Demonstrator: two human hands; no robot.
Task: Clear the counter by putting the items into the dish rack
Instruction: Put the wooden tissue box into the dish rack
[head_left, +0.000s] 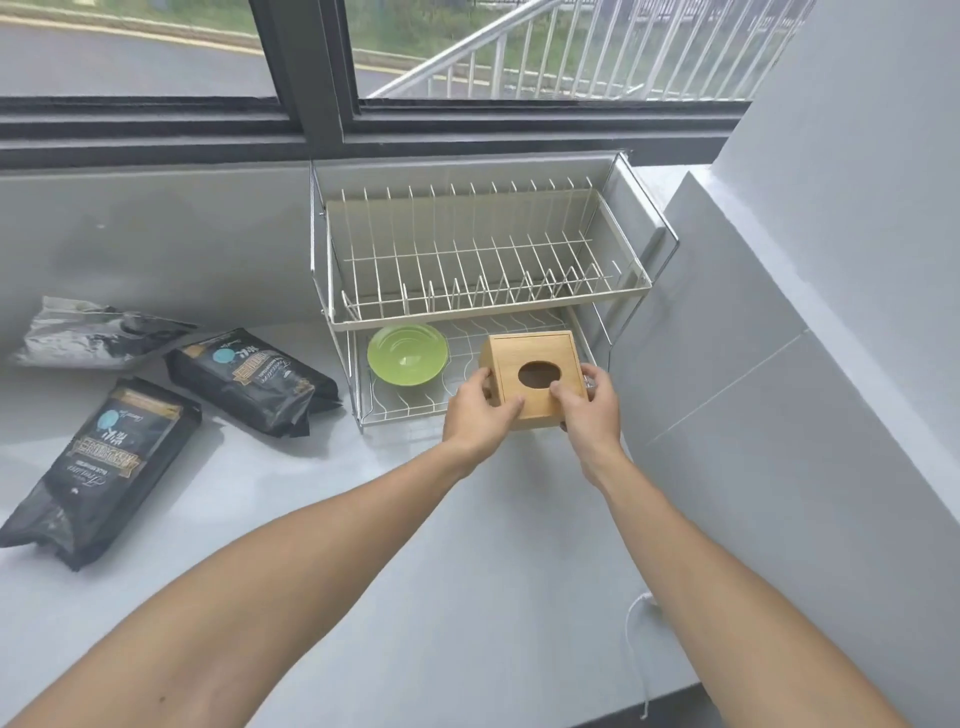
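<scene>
A two-tier wire dish rack stands on the grey counter against the back wall. A green bowl lies on the left of its lower tier. Both hands hold a wooden box with an oval hole in its top, at the front right of the lower tier. My left hand grips its left side and my right hand grips its right side. Two black bags and a silver bag lie on the counter to the left.
The rack's upper tier holds nothing. A grey wall rises close on the right of the rack. A white cord hangs at the counter's front right edge. A window runs behind.
</scene>
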